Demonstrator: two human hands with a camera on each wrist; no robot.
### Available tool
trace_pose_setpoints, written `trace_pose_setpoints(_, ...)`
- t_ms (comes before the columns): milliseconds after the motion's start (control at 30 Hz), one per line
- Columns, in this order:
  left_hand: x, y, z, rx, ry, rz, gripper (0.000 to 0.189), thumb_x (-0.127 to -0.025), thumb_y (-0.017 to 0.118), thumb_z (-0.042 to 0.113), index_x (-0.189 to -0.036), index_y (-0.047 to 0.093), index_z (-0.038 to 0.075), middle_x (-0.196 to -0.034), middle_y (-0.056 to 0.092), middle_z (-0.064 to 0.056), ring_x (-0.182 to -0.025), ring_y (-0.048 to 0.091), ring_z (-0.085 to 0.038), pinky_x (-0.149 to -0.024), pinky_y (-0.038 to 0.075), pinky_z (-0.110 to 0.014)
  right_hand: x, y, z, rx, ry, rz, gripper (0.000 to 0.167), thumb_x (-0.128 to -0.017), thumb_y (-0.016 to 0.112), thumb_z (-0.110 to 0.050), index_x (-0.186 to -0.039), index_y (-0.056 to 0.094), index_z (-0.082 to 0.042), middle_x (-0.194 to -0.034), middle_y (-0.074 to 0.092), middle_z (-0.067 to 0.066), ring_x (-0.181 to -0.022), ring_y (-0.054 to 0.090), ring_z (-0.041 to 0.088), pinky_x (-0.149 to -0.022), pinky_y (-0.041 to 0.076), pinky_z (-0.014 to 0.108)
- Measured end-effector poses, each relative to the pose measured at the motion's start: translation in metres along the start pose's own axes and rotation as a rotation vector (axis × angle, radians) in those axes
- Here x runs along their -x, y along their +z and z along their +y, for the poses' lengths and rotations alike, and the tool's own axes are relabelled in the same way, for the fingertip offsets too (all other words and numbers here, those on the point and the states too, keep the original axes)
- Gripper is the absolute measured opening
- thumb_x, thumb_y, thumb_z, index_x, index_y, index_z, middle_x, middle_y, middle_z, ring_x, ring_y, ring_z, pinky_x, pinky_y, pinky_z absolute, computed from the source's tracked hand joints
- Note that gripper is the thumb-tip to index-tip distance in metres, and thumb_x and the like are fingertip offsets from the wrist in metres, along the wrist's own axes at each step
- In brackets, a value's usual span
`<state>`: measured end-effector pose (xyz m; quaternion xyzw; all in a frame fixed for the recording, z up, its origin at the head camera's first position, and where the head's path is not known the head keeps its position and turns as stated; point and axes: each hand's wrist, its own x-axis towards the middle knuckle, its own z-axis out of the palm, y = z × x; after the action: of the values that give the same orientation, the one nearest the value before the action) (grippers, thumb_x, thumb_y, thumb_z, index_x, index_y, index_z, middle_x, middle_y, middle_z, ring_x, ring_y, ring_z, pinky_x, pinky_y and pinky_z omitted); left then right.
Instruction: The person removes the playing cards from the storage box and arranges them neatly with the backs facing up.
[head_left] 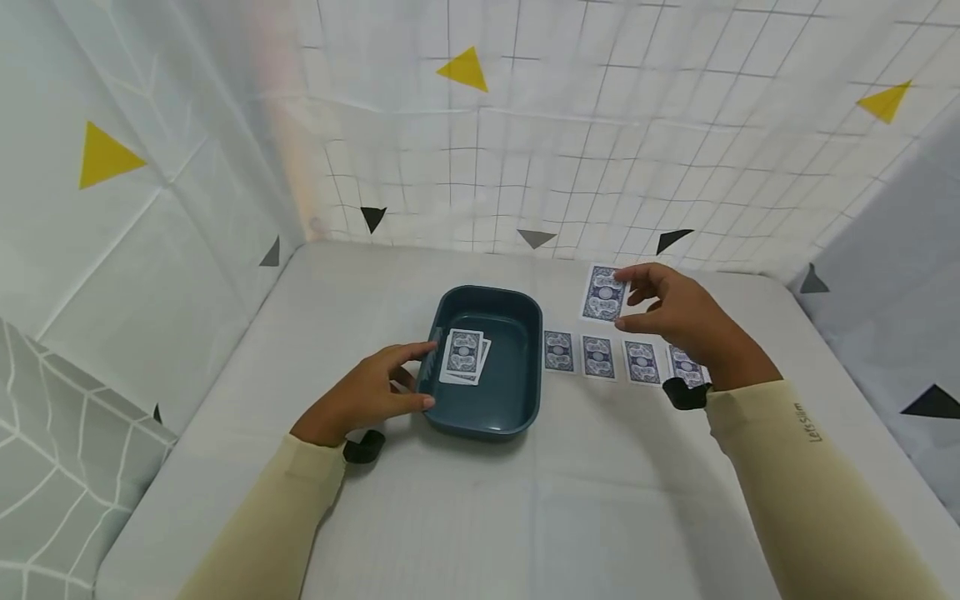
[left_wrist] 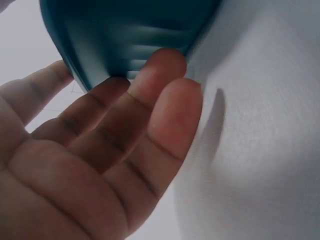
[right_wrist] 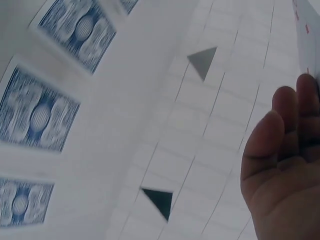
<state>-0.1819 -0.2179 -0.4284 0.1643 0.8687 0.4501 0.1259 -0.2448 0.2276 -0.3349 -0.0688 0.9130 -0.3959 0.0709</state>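
Four patterned-back cards point(head_left: 598, 357) lie in a row just right of the dark blue tray point(head_left: 483, 434); the right hand point(head_left: 669, 307) and its black wrist strap point(head_left: 684, 394) partly cover the last one. Its fingers pinch a single card point(head_left: 604, 293) beyond the row — the left hand's point(head_left: 375, 388) fingers are parted, touching the tray's left side. Overlapping cards point(head_left: 464, 352) lie inside the tray. The white surface point(head_left: 480, 517) meets pale sheets point(head_left: 555, 162) — grid lines behind, yellow triangles point(head_left: 467, 70) scattered about.

Held card point(right_wrist: 309, 45) cropped by the right-wrist view's edge, its value unreadable.
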Motion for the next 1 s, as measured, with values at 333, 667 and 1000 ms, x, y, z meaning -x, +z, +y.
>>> trace_pose_setpoints(333,0.001,-0.001,-0.002,0.011,0.010,-0.001,0.084,-0.091,0.088,0.031,-0.164,0.045,0.027,-0.150,0.055,-0.005,-0.109,0.064,-0.024,-0.092,0.059,-0.042,0.017,-0.046,0.052,0.040,0.053,-0.071,0.073,-0.095,0.082,-0.014,-0.158,0.046,-0.015,-0.142,0.051,0.014,-0.124,0.053,0.033,-0.087,0.053,0.023)
trace_pose_setpoints(667,0.002,-0.002,0.001,0.005,-0.004,-0.011,0.085,-0.091,0.088,0.036,-0.164,0.045,0.027,-0.149,0.054,-0.005,-0.111,0.063,-0.024,-0.092,0.057,-0.042,0.034,-0.083,0.106,0.076,0.077,-0.099,0.076,-0.096,0.081,-0.012,-0.159,0.039,-0.004,-0.144,0.050,0.018,-0.121,0.054,0.028,-0.086,0.049,0.016)
trace_pose_setpoints(1000,0.000,-0.001,-0.002,-0.006,0.014,-0.012,0.084,-0.092,0.087,0.035,-0.164,0.045,0.027,-0.151,0.053,-0.007,-0.112,0.064,-0.024,-0.092,0.058,-0.041,0.043,-0.099,0.141,0.071,0.163,-0.142,0.077,-0.096,0.077,-0.006,-0.160,0.035,0.000,-0.149,0.044,0.022,-0.125,0.048,0.032,-0.090,0.045,0.022)
